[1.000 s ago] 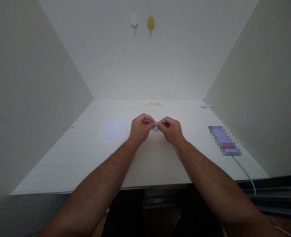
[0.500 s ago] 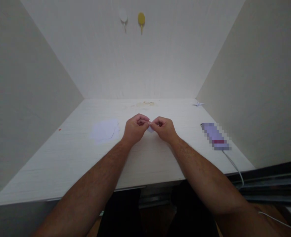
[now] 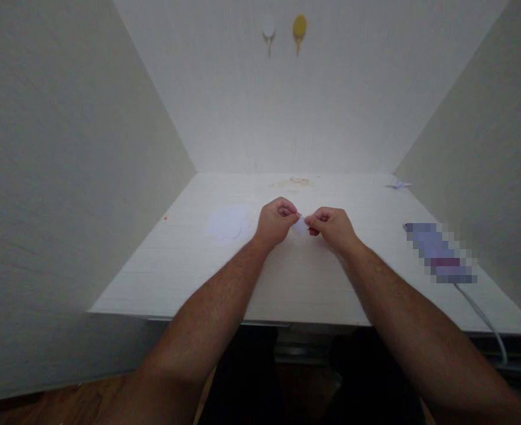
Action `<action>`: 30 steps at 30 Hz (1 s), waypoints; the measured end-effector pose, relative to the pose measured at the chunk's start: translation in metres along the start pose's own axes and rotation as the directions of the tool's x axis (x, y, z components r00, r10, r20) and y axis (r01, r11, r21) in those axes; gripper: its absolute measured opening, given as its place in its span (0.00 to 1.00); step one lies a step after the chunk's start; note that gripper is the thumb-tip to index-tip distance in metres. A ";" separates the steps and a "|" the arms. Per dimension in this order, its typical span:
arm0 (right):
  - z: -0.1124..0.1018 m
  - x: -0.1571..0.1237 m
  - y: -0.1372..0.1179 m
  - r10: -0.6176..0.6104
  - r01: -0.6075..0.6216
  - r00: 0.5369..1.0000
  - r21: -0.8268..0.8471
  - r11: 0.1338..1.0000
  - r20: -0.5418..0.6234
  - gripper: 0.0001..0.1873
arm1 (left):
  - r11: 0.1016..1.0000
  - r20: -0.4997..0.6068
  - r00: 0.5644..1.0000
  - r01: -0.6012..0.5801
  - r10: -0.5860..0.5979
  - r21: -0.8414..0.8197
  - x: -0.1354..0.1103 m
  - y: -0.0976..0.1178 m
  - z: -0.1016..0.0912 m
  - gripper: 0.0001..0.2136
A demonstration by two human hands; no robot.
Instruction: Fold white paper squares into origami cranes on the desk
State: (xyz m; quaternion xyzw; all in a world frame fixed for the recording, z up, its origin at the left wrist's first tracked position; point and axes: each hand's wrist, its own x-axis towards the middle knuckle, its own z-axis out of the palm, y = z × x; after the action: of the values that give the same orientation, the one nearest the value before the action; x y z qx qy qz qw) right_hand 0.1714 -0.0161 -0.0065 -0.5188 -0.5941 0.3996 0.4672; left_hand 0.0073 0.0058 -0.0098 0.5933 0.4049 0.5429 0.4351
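A small piece of white paper (image 3: 300, 224) is pinched between my two hands, above the middle of the white table. My left hand (image 3: 278, 221) has thumb and forefinger closed on the paper's left side. At its right side my right hand (image 3: 331, 227) grips it the same way, the other fingers curled. Much of the paper is hidden behind the fingers, so its folds cannot be made out. To the left of my left hand lie several white paper sheets (image 3: 228, 224), loosely stacked.
A phone-like device (image 3: 439, 252), blurred out, lies on the right with a white cable (image 3: 484, 319) running off the front edge. A small folded paper figure (image 3: 400, 185) sits at the back right. White and yellow hooks (image 3: 300, 26) hang on the back wall. Walls enclose both sides.
The view has swung left, so everything appears further right. My fingertips, which were together, are now slightly apart, with the paper still between them.
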 end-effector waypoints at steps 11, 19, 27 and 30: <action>-0.003 0.009 -0.004 0.200 -0.192 0.980 0.301 0.934 0.004 0.10 | 0.856 0.307 0.910 -0.380 0.279 0.351 0.000 0.008 -0.009 0.23; -0.003 0.008 -0.004 0.240 -0.294 0.954 0.405 0.866 0.180 0.15 | 0.867 0.101 0.959 -0.283 0.265 0.410 -0.005 0.011 -0.003 0.04; 0.001 0.004 -0.007 -0.027 0.030 1.000 0.301 0.953 -0.015 0.12 | 0.996 -0.012 0.998 0.058 -0.057 0.069 -0.003 0.008 0.001 0.08; 0.001 0.003 -0.009 -0.012 0.024 0.999 0.245 0.969 -0.048 0.08 | 0.996 0.037 0.997 0.068 -0.070 0.063 -0.004 0.008 0.002 0.08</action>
State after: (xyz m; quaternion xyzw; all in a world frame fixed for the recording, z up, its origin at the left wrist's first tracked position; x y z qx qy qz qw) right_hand 0.1679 -0.0145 0.0023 -0.4606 -0.5338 0.4538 0.5449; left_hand 0.0091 -0.0001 -0.0034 0.6028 0.4331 0.5028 0.4429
